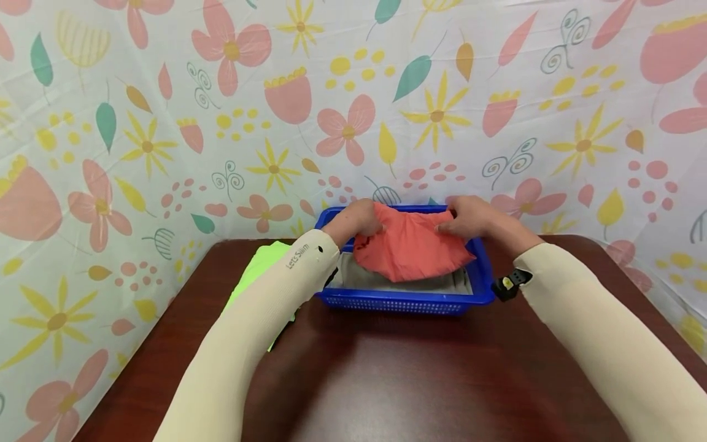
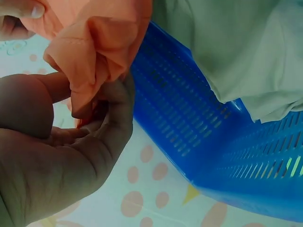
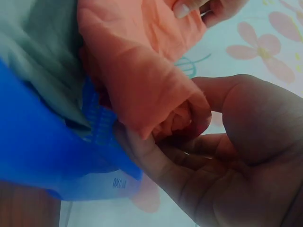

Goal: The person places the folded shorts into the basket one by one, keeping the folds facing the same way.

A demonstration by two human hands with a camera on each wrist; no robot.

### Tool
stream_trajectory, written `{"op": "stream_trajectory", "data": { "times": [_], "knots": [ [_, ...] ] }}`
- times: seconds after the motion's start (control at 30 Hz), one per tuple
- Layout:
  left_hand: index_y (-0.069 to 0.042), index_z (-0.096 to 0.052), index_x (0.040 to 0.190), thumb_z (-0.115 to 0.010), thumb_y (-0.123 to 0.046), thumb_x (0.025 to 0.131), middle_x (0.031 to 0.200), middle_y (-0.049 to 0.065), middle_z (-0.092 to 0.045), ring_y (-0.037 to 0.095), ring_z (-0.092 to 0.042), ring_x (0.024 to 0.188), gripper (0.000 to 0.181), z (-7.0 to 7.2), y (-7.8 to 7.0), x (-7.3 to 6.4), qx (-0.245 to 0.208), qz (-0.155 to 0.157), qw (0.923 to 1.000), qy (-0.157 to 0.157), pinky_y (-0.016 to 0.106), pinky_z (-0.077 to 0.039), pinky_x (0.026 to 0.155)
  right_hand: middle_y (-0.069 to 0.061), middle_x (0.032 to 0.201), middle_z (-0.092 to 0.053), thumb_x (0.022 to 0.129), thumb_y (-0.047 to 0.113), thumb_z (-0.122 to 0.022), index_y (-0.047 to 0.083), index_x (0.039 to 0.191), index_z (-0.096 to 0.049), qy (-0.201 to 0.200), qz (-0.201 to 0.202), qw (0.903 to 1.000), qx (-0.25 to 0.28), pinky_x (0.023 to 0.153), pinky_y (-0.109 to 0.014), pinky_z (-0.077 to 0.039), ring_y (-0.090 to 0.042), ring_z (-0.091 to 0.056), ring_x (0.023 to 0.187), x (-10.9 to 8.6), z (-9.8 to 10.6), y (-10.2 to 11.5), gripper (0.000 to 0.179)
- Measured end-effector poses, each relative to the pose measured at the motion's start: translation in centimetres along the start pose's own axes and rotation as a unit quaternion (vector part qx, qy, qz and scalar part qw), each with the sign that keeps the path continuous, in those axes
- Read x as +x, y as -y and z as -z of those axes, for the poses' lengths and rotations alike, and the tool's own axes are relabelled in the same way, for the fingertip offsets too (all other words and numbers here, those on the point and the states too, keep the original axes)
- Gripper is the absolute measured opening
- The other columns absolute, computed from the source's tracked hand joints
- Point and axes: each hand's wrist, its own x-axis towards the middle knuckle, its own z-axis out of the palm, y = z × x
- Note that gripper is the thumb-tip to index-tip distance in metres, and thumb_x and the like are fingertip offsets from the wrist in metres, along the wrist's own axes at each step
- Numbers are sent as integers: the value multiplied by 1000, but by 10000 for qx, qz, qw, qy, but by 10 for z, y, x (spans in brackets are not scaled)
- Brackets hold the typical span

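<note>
Above table (image 1: 397,368), cloth (image 1: 411,242) between hands (image 1: 358,219) (image 1: 469,220)

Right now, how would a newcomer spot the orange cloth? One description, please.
On the dark table, find the blue basket. Above it, the left hand and right hand grip the orange cloth at its two sides. Its colour sets it apart: the cloth in the basket is grey, the one left of the basket bright green.
</note>
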Motion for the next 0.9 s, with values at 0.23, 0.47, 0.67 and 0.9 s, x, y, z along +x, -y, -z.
{"op": "stream_trajectory", "data": {
  "times": [0.23, 0.47, 0.67, 0.9],
  "knots": [
    [2, -60, 139, -65, -28, 106, 137, 13, -64, 25, -58, 110, 45, -3, 7, 7, -193, 58, 9998, 54, 32, -49, 94, -13, 86, -61, 95, 30, -74, 3, 95, -58, 180, 129, 9991, -375, 73, -41, -46, -33, -60, 83, 9, 1, -2, 32],
    [4, -62, 133, -65, -29, 106, 130, 15, -65, 26, -59, 104, 43, -10, 16, 15, -380, -23, 9992, 124, 33, -49, 88, -16, 89, -64, 93, 29, -75, 0, 97, -59, 161, 123, 9982, -565, 75, -46, -51, -34, -61, 84, 14, -5, -5, 33],
    [2, -66, 123, -69, -31, 104, 118, 13, -65, 24, -58, 97, 38, -16, 28, 20, -820, 76, 9965, 158, 31, -47, 80, -13, 83, -62, 90, 24, -76, 1, 89, -59, 182, 154, 9971, -725, 71, -42, -50, -31, -61, 77, 17, -6, -2, 28],
    [1, -66, 122, -70, -31, 103, 116, 10, -65, 24, -58, 96, 37, -17, 31, 22, -961, 101, 9950, 238, 32, -48, 81, -8, 71, -57, 90, 22, -75, 7, 70, -58, 469, 161, 9931, -1062, 61, -35, -46, -26, -59, 65, 24, -8, -3, 30]
  ]
}}
